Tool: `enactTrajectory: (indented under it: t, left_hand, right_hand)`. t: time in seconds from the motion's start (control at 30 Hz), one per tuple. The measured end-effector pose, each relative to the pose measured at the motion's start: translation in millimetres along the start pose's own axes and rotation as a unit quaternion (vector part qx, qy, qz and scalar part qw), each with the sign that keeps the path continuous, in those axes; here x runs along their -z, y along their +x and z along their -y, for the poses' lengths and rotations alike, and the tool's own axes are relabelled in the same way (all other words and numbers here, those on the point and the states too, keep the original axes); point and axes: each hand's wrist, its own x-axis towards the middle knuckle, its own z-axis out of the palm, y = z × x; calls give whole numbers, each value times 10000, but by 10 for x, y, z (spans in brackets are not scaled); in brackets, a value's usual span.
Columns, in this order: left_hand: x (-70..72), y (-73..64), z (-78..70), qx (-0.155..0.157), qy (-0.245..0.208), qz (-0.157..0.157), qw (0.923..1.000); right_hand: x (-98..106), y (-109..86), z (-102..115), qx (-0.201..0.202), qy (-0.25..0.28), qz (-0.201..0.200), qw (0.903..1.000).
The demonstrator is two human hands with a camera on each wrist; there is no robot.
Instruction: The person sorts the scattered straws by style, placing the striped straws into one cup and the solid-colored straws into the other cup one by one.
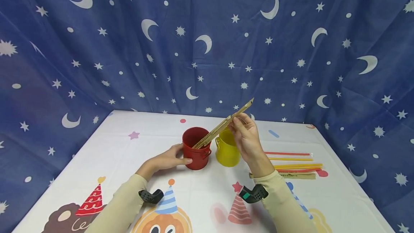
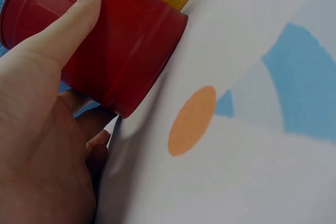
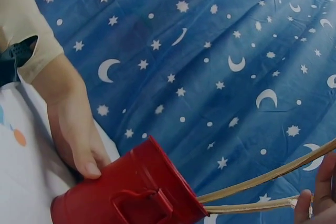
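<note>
My left hand (image 1: 165, 160) grips a small red metal bucket (image 1: 197, 160) from its left side. In the left wrist view the thumb lies along the bucket wall, with the other fingers partly hidden behind it. My right hand (image 1: 248, 137) pinches long, thin brown paper sleeves (image 1: 216, 131) with printed writing by their upper part. They slant down to the left, their lower ends inside the red bucket's mouth. From the right wrist view, two of these strips (image 3: 262, 181) spread apart between the bucket and my fingertips. A yellow bucket (image 1: 227, 156) stands just right of the red one.
Right of the buckets lie thin red and yellow sticks (image 1: 288, 159), side by side. More brown paper sleeves (image 1: 300, 176) lie in front of them. A white cloth with party prints (image 1: 155, 125) covers the table, and a blue star-and-moon curtain (image 1: 181, 64) hangs behind it.
</note>
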Motion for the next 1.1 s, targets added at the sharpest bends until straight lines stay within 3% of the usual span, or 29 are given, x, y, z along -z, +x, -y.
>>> enactTrajectory:
  t: [0.23,0.37,0.77,0.97,1.1]
  left_hand:
    - [-20,-7,25,3,-51,30,10000]
    - [-44,-23,40,-8,-107,12,9999]
    - [-68,-34,49,-74,-75,-3,9999]
    - [-45,-31,52,-137,-68,22,9999]
    - [-21,6,53,-237,-74,28,9997]
  right_hand:
    - [15,-6,-56,-6,-1050,-683,9921]
    - [21,-30,-77,51,-1613,-826,9834]
    - [105,-47,-82,10,-3219,-69,9467]
    - [163,-2,-66,271,-3448,10,9383]
    - [150,37,-92,453,-3386,-32,9398]
